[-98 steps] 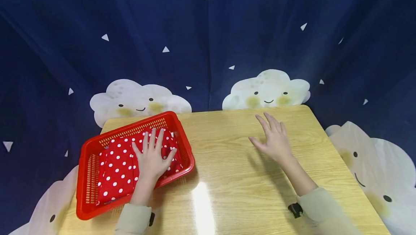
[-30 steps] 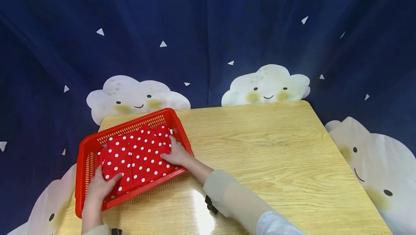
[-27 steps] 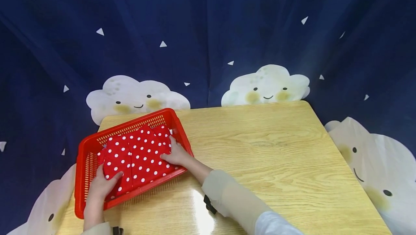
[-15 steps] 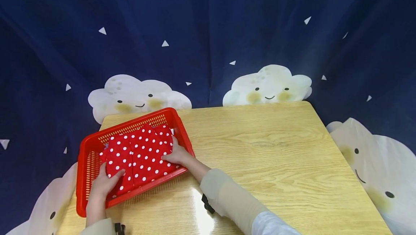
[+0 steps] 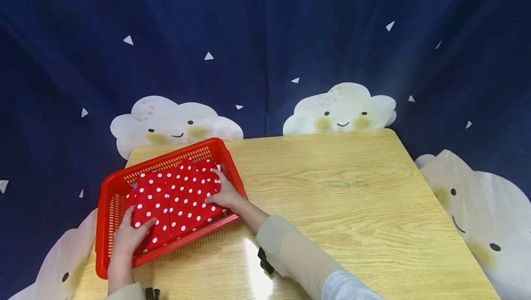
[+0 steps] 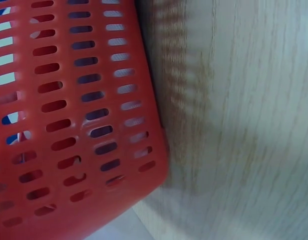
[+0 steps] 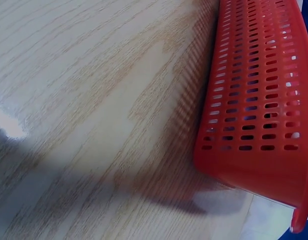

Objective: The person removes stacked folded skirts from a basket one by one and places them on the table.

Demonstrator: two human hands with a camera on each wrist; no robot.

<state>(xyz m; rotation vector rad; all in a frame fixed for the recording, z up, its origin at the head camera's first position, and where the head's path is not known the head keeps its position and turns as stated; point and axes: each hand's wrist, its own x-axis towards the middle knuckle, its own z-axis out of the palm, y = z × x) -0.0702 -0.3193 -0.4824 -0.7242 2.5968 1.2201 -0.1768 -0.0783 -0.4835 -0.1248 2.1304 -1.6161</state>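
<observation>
A folded red cloth with white polka dots lies in a red plastic basket at the table's left. My left hand holds its near left edge, thumb on top and fingers along the side. At the right edge, my right hand grips it with the thumb on top; some fingertips are hidden. Neither wrist view shows a hand: the left wrist view has the basket's slotted wall, and the right wrist view has another side of the basket. Blue and white bits show through the slots.
The basket stands on a light wooden table. Behind the table hangs a dark blue curtain with white triangles and smiling clouds. A bright reflection lies on the wood near the front.
Earlier my left hand was spread over the cloth and my right hovered above the table's right half. Both then went to the cloth's edges. Over the last second they barely shift.
</observation>
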